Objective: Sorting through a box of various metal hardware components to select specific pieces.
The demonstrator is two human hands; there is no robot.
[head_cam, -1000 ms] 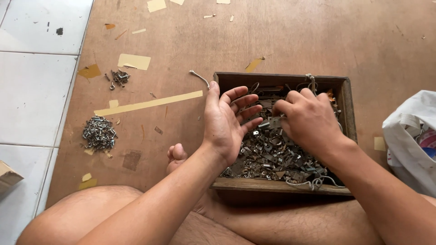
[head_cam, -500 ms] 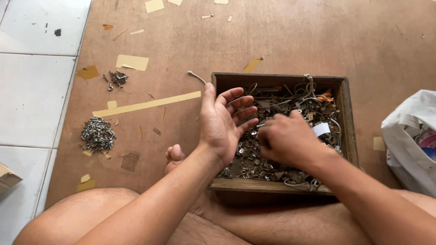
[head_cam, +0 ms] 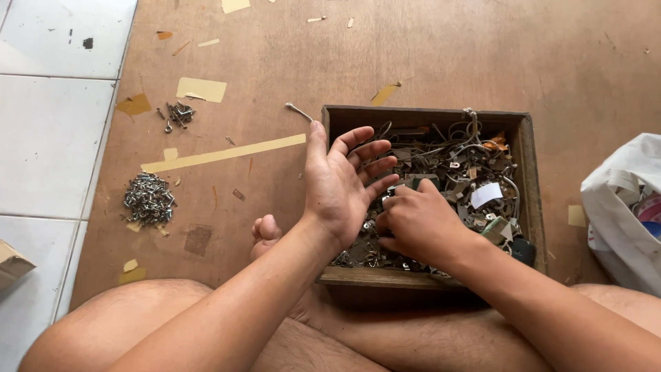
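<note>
A shallow wooden box (head_cam: 527, 165) sits on the brown board in front of my crossed legs. It is full of tangled metal hardware (head_cam: 447, 155): wires, brackets, screws and a white tag (head_cam: 487, 194). My left hand (head_cam: 341, 182) is held over the box's left edge, palm up with fingers spread, and nothing clear lies in it. My right hand (head_cam: 420, 224) rests on the hardware at the front left of the box, right beside the left palm. Its fingers are curled and pinched into small metal pieces, and the fingertips are partly hidden.
A pile of silver screws (head_cam: 148, 198) lies on the board to the left, with a smaller cluster of dark fasteners (head_cam: 177, 114) farther back. A single bent metal piece (head_cam: 298, 110) lies near the box's far left corner. A white bag (head_cam: 623, 207) is at the right and white tiles (head_cam: 48, 138) at the left.
My right hand has moved from the back right of the box to the front left, close to my left palm. The left hand has stayed raised and open.
</note>
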